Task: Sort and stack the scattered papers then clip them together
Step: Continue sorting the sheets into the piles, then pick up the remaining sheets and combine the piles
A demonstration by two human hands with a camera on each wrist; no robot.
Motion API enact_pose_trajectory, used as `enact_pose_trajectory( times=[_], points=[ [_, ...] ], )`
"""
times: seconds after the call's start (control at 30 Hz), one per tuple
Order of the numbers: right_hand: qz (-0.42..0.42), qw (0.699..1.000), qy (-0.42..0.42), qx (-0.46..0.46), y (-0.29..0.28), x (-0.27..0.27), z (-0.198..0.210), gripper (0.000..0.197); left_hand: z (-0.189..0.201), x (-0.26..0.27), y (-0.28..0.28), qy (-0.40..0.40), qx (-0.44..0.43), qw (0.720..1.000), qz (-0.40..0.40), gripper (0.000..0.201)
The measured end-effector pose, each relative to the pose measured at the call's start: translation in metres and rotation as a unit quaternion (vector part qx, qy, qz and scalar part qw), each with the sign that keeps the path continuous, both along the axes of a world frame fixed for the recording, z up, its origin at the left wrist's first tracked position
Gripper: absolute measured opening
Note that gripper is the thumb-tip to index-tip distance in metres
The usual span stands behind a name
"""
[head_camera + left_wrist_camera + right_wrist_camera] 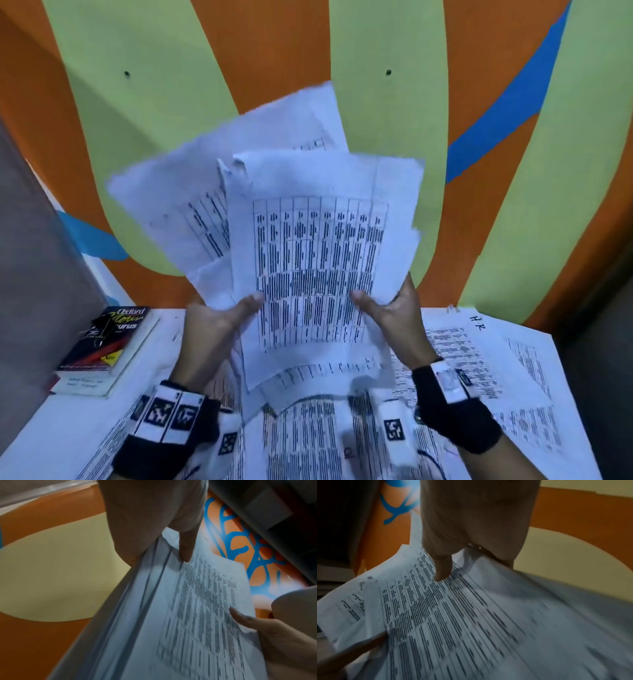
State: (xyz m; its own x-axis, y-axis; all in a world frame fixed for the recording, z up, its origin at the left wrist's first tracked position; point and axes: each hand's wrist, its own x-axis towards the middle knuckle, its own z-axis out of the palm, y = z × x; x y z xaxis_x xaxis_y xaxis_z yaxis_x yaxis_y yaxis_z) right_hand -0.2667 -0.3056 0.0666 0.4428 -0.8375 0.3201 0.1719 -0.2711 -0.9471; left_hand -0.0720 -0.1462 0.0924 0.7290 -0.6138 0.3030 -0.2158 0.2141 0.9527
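We hold a loose, fanned sheaf of white printed table sheets [318,260] upright above the paper-strewn white table [44,442]. Our left hand [215,322] and right hand [394,308] each pinch a lower side edge, thumbs on front.

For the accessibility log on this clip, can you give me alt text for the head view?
Both hands, left hand and right hand, hold up a fanned, uneven bunch of printed papers above a table strewn with more printed sheets. Books with a black binder clip on top sit at the left, before an orange, green and blue wall.
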Motion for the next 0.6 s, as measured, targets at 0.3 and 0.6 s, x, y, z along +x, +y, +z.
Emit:
enact_pose_trajectory(
  times=[0.3,0.6],
  points=[
    [0.015,0.999,0.023,0.022,-0.008,0.005,-0.027,0.041,-0.02,-0.01,-0.013,-0.023,-0.017,0.997,-0.067,0.021],
    [-0.047,0.989,-0.041,-0.135,0.008,0.018,0.052,0.02,0.045,-0.007,-0.037,-0.075,-0.095,0.992,0.045,0.048]
  ],
)
